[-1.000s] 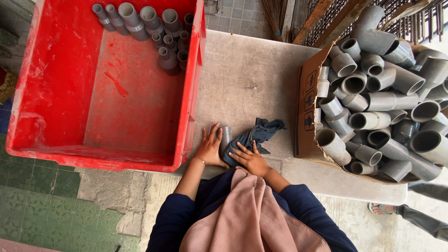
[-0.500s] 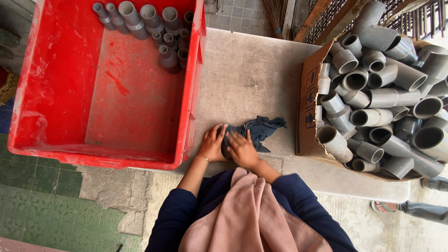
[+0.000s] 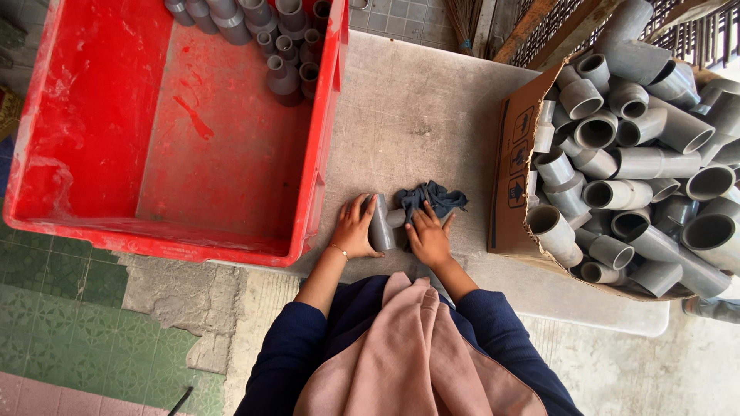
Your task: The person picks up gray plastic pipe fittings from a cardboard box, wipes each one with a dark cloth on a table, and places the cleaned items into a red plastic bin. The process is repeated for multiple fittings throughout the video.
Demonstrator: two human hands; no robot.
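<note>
A grey plastic pipe fitting [image 3: 383, 223] lies on the concrete slab [image 3: 416, 115] just in front of me. My left hand [image 3: 354, 229] grips its left side. My right hand [image 3: 428, 237] presses a dark blue rag [image 3: 432, 200] against the fitting's right side. Both sleeves are navy, and a pink cloth hangs down my front.
A large red plastic crate [image 3: 324, 154] stands to the left, with several grey fittings [image 3: 277, 38] stacked at its far end. A torn cardboard box [image 3: 512, 169] on the right is heaped with grey pipe fittings [image 3: 640, 162]. Green tiled floor lies lower left.
Both hands and the rag have shifted slightly left on the slab. The fitting now shows between the hands, with the right hand pressing the rag on it.
</note>
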